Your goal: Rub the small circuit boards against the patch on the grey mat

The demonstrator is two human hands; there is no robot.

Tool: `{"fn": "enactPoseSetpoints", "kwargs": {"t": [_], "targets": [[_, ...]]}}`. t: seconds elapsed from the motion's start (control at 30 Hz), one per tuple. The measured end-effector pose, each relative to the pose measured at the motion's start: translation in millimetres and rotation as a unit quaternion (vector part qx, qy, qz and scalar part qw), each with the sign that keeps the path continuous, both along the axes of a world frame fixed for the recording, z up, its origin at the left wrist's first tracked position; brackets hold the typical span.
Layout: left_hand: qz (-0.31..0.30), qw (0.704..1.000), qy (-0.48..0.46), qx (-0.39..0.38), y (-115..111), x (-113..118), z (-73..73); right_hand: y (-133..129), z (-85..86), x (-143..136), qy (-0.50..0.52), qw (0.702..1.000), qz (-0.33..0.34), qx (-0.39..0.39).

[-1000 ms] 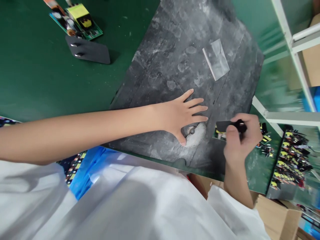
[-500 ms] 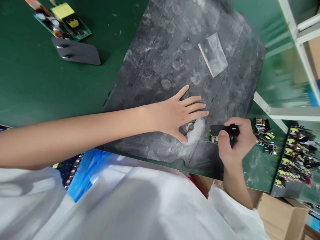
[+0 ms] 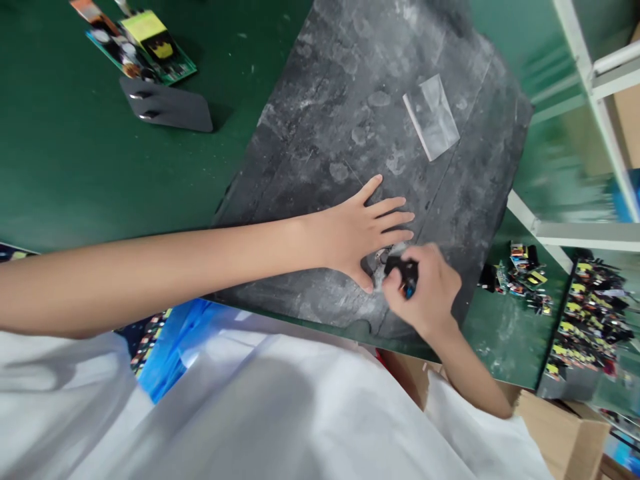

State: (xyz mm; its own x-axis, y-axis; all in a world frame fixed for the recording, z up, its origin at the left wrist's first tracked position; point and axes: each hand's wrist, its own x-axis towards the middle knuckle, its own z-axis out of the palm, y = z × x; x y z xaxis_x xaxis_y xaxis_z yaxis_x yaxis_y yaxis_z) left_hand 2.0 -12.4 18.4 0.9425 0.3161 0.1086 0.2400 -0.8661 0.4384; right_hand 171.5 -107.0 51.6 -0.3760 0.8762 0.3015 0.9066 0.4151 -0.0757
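All fingers of the left hand (image 3: 347, 235) lie spread apart over the dark mat (image 3: 320, 100). At four o'clock from it, the right hand (image 3: 427, 287) has its fingers clamped on a black part (image 3: 409, 271), held at a pale patch (image 3: 379, 281); contact cannot be told. A clear plastic piece (image 3: 434, 120) lies at one o'clock from the left hand, on the mat.

I had the left forearm (image 3: 175, 280) extended nearly straight across, with the left wrist (image 3: 303, 241) in line. The left hand (image 3: 350, 233) was palm down, its four fingers fanned and its left thumb (image 3: 364, 277) set apart. I had the right forearm (image 3: 473, 367) angled forward and inward, with the right hand (image 3: 431, 288) near that thumb. Its fingers were curled, apparently in a closed grip; blur obscured their exact placement.
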Motion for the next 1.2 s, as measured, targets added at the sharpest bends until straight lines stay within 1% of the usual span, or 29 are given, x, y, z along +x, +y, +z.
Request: {"fn": "enactPoseSetpoints", "kwargs": {"t": [0.07,0.1,0.2,0.27,0.37,0.43,0.5,0.57,0.63,0.67,0.8,0.87,0.93,1.0,1.03,1.13,1.2], "targets": [[0.003,1.0,-0.007,-0.004,-0.3,0.1,-0.1,-3.6,1.1,-2.4,-0.013,0.999,0.03,-0.006],[0.004,1.0,-0.008,-0.005,-0.3,0.2,0.0,-3.3,0.8,-2.4,-0.017,1.0,0.025,0.0],[0.002,1.0,0.004,-0.007,0.1,0.7,0.7,2.9,-1.7,1.3,-0.007,0.999,-0.031,0.033],[0.0,1.0,0.014,-0.004,0.4,1.0,1.1,3.4,-2.9,2.0,0.0,0.999,-0.041,0.035],[-0.001,1.0,0.008,0.001,0.6,1.0,0.2,-5.4,-2.8,-2.3,-0.009,1.0,0.015,0.001],[0.0,1.0,-0.005,0.002,0.7,1.3,-1.2,-8.7,-3.0,-3.6,-0.012,0.999,0.046,0.0],[0.002,1.0,-0.017,-0.002,0.8,1.9,-2.2,-4.6,-3.8,-0.8,-0.011,0.999,0.032,0.025],[0.003,1.0,-0.024,-0.008,1.0,2.3,-2.2,2.9,-4.5,3.9,-0.006,0.999,-0.003,0.051],[0.003,1.0,-0.021,-0.01,1.0,2.2,-1.1,6.1,-4.0,6.0,-0.001,0.998,-0.02,0.054],[0.003,1.0,-0.016,-0.01,0.9,1.9,-0.3,4.7,-3.3,5.6,-0.003,0.999,-0.014,0.044],[0.004,1.0,-0.004,-0.003,0.2,0.8,1.4,-6.2,-0.6,1.8,-0.027,0.998,0.058,0.003],[0.005,1.0,-0.008,-0.002,0.0,1.2,0.7,-3.5,-0.6,4.3,-0.032,0.998,0.052,0.02],[0.005,1.0,-0.014,-0.001,0.2,1.8,-0.4,3.5,-1.3,8.3,-0.023,0.999,0.015,0.045],[0.003,1.0,-0.017,-0.001,0.4,2.1,-1.0,7.3,-1.9,9.6,-0.012,0.999,-0.003,0.05],[0.002,1.0,-0.016,-0.001,0.5,2.0,-1.0,6.6,-1.9,8.7,-0.013,0.999,0.003,0.041],[0.001,1.0,-0.006,-0.001,0.5,1.3,0.0,-0.5,-1.6,3.8,-0.026,0.998,0.05,0.011],[0.001,1.0,0.002,0.001,0.4,1.3,0.7,-1.1,-1.8,3.9,-0.031,0.998,0.057,0.019]]}}
